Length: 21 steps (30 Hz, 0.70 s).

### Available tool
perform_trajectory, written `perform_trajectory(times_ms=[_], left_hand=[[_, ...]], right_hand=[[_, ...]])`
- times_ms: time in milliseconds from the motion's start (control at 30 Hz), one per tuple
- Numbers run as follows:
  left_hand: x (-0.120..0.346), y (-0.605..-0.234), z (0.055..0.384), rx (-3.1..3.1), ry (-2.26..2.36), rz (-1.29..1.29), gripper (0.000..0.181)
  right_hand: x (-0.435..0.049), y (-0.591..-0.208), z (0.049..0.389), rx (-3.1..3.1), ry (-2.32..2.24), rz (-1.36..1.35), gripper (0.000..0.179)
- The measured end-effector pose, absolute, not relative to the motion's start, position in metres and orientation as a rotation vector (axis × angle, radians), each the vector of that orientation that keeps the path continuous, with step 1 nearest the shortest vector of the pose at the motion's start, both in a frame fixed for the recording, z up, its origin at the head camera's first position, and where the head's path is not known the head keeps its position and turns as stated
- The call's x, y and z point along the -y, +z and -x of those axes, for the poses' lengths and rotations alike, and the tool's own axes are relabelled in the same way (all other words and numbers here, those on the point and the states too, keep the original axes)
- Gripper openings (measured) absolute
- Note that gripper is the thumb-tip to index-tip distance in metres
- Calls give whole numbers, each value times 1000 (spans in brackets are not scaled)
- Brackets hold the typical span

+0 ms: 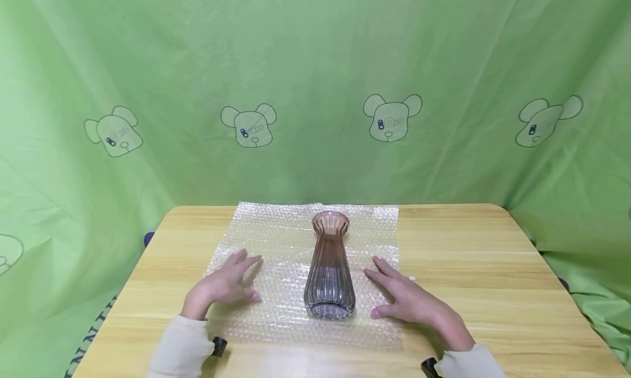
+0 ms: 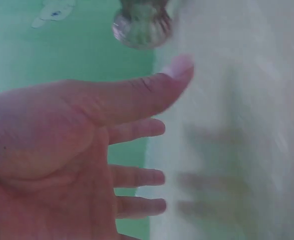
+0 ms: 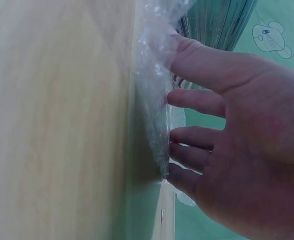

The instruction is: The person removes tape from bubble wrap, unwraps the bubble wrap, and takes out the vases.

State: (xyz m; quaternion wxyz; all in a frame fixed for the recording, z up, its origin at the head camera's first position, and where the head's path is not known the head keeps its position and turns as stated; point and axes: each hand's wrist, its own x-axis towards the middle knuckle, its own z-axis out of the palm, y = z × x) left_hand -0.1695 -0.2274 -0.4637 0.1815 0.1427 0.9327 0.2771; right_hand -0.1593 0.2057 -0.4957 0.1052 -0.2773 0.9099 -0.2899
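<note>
A ribbed glass vase (image 1: 329,268), pinkish at its flared rim and grey toward the base, lies on its side on a sheet of clear bubble wrap (image 1: 276,312). The rim points to the far side. To its left my left hand (image 1: 224,284) hovers over the wrap, fingers spread and holding nothing. My right hand (image 1: 411,301) is at the wrap's right edge with fingers extended toward the vase. In the right wrist view those fingertips meet the edge of the wrap (image 3: 154,75); whether they touch it I cannot tell. Neither hand is on the vase.
The wrap lies on a light wooden table (image 1: 493,290). A small white object (image 1: 412,278) is beside the right hand. Green cloth (image 1: 315,49) printed with bear heads hangs behind the table and along both sides.
</note>
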Motion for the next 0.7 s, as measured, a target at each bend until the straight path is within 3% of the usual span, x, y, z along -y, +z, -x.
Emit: perform_trajectory(times_ms=[333, 700], left_hand=[[186, -459, 179, -2627, 1001, -511, 65], [194, -469, 184, -2719, 699, -271, 94]], right_hand=[[-204, -497, 158, -2691, -849, 815, 96], [-207, -495, 157, -2681, -844, 804, 95]])
